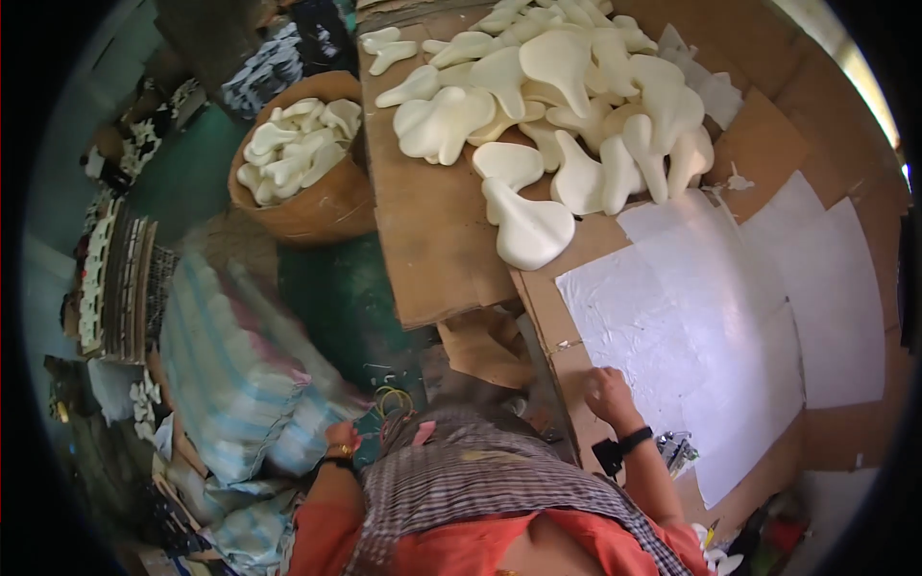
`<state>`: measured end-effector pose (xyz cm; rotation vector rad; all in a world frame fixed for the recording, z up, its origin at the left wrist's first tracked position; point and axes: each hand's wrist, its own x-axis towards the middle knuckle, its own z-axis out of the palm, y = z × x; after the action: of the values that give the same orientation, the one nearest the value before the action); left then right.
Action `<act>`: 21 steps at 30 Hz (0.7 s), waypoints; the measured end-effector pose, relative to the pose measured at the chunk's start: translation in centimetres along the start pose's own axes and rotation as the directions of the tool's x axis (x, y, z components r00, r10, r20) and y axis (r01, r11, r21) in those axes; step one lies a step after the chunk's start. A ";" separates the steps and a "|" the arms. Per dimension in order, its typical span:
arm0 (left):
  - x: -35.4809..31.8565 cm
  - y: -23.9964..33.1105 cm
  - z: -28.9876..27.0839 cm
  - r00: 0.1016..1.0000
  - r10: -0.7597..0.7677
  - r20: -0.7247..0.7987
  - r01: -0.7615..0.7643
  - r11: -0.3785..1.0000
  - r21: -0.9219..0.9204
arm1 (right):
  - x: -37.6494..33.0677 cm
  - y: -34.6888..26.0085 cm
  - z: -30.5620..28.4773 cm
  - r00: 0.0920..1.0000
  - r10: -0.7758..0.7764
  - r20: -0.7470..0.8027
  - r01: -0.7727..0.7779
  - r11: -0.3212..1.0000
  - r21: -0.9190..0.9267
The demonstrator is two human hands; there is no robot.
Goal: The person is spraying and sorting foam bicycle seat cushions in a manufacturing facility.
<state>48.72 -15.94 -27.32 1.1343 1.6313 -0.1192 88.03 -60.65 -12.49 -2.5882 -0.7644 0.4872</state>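
We see a cardboard-covered table [432,240] with cream foam shapes [557,86] at twelve o'clock. Our right hand [608,389] rests curled on the white sheet [711,336]; our left hand [340,440], at seven o'clock, clutches striped cloth [230,374].

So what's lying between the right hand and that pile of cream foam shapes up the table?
In the head view, only white sheets on brown cardboard lie between the right hand and the pile of cream shapes.
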 end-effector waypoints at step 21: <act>-3.2 -2.2 -9.4 0.955 -0.231 -0.185 0.092 0.827 -0.555 | 27.2 -2.1 2.6 0.836 0.289 -0.467 -0.111 0.922 0.372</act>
<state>40.41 -13.55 -22.01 0.5824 1.8217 0.3731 107.48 -42.73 -19.63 -2.3188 -0.1974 -0.0392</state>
